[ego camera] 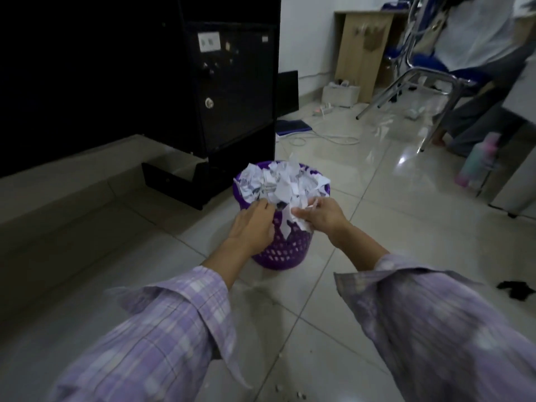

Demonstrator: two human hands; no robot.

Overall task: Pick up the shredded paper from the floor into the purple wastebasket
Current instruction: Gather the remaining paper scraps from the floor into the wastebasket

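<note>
One round purple basket of perforated plastic stands on glossy floor tiles, heaped past its rim with crumpled white paper. Two hands in lilac plaid sleeves reach to the near rim: the left hand, at 9 o'clock, presses curled fingers into the heap, while the right hand, at 3 o'clock, pinches several torn strips hanging over the edge.

One camera rode on the person's head, looking forward and steeply down along both sleeved forearms to the tiled floor. It sat close above the purple wastebasket at centre frame, its wide angle also taking in a black cabinet behind.
</note>
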